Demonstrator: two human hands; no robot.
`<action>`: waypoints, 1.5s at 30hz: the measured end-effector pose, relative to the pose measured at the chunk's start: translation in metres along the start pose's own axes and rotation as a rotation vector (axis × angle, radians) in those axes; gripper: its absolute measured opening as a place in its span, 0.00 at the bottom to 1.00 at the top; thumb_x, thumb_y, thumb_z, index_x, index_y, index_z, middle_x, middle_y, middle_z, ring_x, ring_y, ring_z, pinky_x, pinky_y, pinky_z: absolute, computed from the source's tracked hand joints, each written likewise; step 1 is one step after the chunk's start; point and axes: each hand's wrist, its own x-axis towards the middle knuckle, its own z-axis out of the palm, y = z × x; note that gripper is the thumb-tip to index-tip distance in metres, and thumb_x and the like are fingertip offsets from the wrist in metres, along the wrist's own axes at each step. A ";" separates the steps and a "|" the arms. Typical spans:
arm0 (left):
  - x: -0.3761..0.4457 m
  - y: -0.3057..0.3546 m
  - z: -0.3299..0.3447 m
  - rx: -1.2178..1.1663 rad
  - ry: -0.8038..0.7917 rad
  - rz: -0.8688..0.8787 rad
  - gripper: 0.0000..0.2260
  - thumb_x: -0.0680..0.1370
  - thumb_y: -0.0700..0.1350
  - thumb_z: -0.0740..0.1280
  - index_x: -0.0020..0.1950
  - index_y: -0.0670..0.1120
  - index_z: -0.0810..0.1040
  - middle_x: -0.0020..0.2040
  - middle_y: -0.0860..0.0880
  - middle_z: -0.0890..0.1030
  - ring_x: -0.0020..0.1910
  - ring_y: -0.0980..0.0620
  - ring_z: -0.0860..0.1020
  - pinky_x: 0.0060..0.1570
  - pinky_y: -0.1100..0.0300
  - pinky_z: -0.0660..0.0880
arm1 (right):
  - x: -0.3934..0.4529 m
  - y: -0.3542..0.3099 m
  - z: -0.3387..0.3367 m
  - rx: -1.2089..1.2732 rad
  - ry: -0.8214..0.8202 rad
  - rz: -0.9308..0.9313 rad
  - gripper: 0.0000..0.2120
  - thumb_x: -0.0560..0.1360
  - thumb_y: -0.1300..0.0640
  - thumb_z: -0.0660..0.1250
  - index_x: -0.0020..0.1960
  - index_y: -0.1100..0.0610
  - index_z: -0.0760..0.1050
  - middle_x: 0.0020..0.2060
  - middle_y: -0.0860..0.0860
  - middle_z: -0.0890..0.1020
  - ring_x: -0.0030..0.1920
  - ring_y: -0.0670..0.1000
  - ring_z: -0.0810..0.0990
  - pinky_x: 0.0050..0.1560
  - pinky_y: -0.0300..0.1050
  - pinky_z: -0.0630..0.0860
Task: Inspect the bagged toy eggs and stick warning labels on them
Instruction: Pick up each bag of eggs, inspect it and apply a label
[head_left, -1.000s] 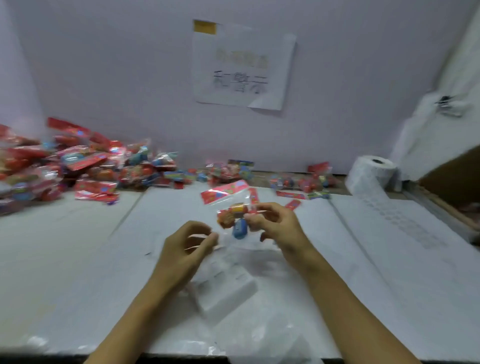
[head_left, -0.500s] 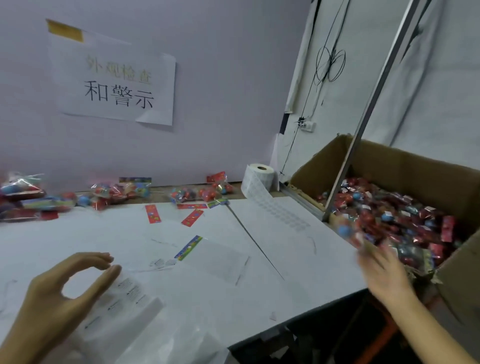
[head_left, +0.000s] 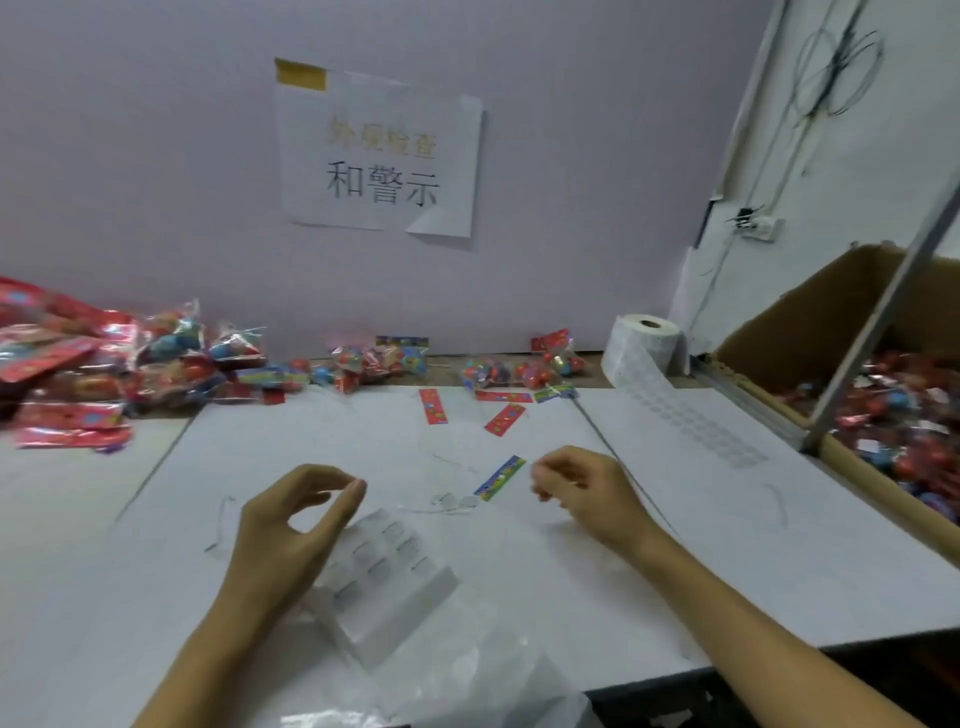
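Right hand (head_left: 582, 491) back from box, beneath "和警示" sign (head_left: 379, 150)

Head camera, looking forward and down over a white table (head_left: 727, 545)

There is only this single wide-angle view, worn on the person's head, so no second view shares the scene. It faces the lilac wall (head_left: 130, 182) with its paper sign (head_left: 379, 150) straight ahead, close enough that both forearms reach in from the bottom edge, left hand (head_left: 291, 525) and right hand (head_left: 587, 488) near the middle. The cardboard box (head_left: 769, 322) sits at the right edge, its lines bent by the lens
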 end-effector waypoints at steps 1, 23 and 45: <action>0.001 0.000 0.000 -0.009 0.021 0.001 0.05 0.73 0.50 0.73 0.45 0.50 0.83 0.43 0.55 0.86 0.46 0.59 0.83 0.51 0.69 0.79 | 0.007 -0.011 0.024 0.000 -0.082 -0.045 0.04 0.77 0.62 0.72 0.44 0.56 0.82 0.35 0.49 0.85 0.36 0.45 0.83 0.40 0.35 0.76; 0.005 -0.022 -0.002 0.074 0.067 -0.140 0.02 0.79 0.44 0.72 0.51 0.48 0.83 0.49 0.56 0.84 0.51 0.62 0.81 0.53 0.66 0.78 | 0.208 0.031 0.093 -0.572 0.160 0.085 0.17 0.82 0.53 0.63 0.55 0.67 0.80 0.56 0.64 0.80 0.59 0.63 0.78 0.57 0.53 0.73; 0.006 -0.020 -0.004 -0.401 0.033 -0.233 0.11 0.72 0.45 0.80 0.50 0.46 0.82 0.44 0.47 0.86 0.45 0.51 0.85 0.45 0.62 0.80 | 0.014 -0.051 0.122 0.639 -0.376 0.216 0.28 0.67 0.36 0.75 0.59 0.53 0.79 0.48 0.53 0.87 0.49 0.49 0.86 0.42 0.41 0.81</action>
